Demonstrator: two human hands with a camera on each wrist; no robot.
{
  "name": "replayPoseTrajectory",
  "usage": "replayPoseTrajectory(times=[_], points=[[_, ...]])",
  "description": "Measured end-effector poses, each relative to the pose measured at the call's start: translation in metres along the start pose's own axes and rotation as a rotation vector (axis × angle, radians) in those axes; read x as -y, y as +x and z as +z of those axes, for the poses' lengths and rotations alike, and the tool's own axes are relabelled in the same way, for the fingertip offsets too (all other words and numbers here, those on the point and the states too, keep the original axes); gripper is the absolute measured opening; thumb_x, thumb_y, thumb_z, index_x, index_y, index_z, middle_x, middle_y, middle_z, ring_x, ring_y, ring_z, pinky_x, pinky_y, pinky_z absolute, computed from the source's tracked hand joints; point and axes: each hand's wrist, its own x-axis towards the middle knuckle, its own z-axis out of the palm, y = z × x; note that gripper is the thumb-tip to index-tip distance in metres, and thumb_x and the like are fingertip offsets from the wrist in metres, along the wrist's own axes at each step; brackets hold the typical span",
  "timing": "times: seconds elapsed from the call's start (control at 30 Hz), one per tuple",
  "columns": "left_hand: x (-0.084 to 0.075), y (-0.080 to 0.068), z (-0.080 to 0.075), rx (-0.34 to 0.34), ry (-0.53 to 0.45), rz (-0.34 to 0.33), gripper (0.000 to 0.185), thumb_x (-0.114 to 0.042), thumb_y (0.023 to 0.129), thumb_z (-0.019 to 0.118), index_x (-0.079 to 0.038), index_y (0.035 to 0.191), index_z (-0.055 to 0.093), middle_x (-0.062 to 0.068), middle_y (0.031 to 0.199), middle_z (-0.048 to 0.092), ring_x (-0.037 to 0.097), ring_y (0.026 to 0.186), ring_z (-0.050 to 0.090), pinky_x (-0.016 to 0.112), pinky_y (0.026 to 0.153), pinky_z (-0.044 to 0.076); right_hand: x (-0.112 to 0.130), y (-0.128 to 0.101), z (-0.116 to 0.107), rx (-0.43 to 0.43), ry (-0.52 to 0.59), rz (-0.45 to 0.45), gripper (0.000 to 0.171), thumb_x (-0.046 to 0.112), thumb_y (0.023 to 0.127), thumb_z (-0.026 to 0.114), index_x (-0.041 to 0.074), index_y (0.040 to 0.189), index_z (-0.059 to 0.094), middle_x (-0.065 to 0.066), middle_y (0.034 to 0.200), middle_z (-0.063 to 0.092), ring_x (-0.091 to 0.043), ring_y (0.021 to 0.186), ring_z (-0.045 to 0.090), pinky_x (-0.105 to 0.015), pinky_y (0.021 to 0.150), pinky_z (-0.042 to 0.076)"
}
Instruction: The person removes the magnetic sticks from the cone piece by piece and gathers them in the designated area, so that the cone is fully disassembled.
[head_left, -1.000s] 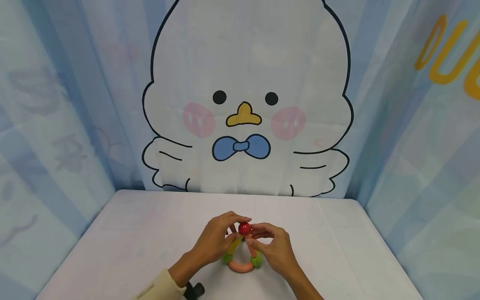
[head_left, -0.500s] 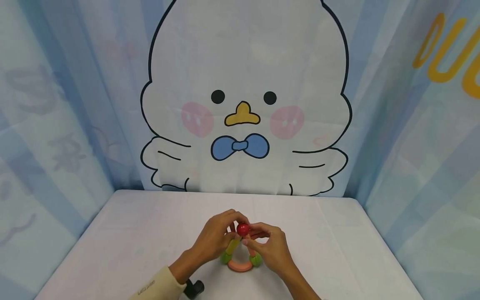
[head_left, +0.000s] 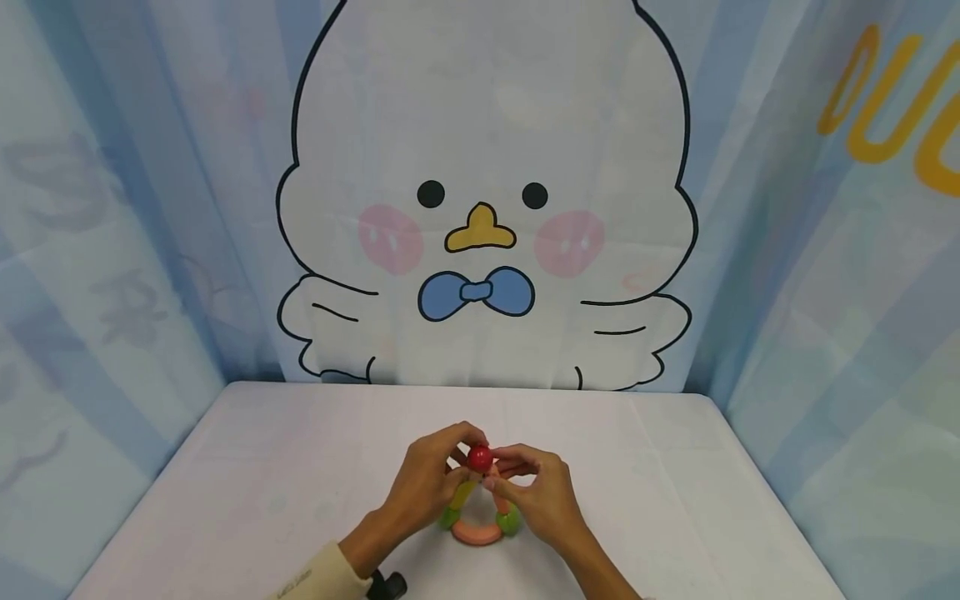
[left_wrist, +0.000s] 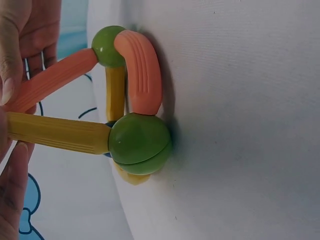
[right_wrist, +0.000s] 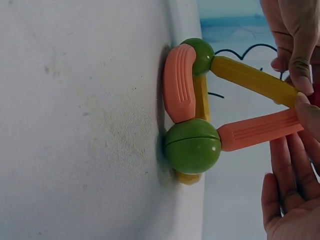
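we list, largest first: one blue-and-white curtain on the sides and at the back; one printed bird with a blue bow tie; one white table beneath; one pale sleeve on the left arm; one black device beside its cuff. in the way, we note the left hand and the right hand, which partly cover the top of the rod-and-ball frame.

against the frame of one second ago, we find the whole scene slightly further left; the left thumb sits closer beneath the red ball, hiding more of the yellow rod.

the rod-and-ball frame stands on the table between the hands, its top in their fingers. the left hand grips the red ball, forefinger above; the right hand pinches the upper end of the salmon rod. below the hands we count two green balls resting on the table, joined by one curved salmon piece.
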Motion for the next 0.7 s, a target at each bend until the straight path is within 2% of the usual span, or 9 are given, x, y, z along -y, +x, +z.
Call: replayPoseTrajectory(times=[0.07, 0.37, 0.7], points=[[0.0011, -0.0005, 0.0002, -0.013, -0.020, -0.014, 0.044, 0.001, 0.085, 0.086, -0.020, 0.119, 0.067, -0.005, 0.115, 0.076, 0.011, 0.094, 0.073, 0.021, 0.079, 0.061, 0.0000, 0.0008, 0.0000, -0.002, 0.005, -0.002, 0.034, 0.020, 0.080, 0.094, 0.023, 0.112, 0.082, 0.003, 0.093, 0.080, -0.011, 0.087, 0.072, -0.031, 0.082, 0.063], [0.0047, -0.0028, -0.0010, -0.054, -0.131, -0.081, 0.047, 0.001, 0.085, 0.086, -0.022, 0.119, 0.066, -0.001, 0.112, 0.077, 0.011, 0.088, 0.076, 0.021, 0.070, 0.060, 0.0015, 0.0016, 0.0001, -0.009, 0.000, -0.023, 0.035, 0.019, 0.081, 0.094, 0.024, 0.113, 0.081, 0.006, 0.092, 0.080, -0.010, 0.086, 0.073, -0.038, 0.092, 0.061], [0.0056, -0.0093, -0.0021, -0.048, -0.206, -0.152, 0.048, 0.000, 0.086, 0.085, -0.021, 0.124, 0.064, 0.002, 0.115, 0.076, 0.013, 0.091, 0.076, 0.022, 0.072, 0.061, -0.0002, 0.0012, 0.0054, -0.009, 0.012, -0.010, 0.037, 0.018, 0.079, 0.095, 0.022, 0.114, 0.081, 0.004, 0.092, 0.079, -0.011, 0.086, 0.072, -0.037, 0.085, 0.062]])
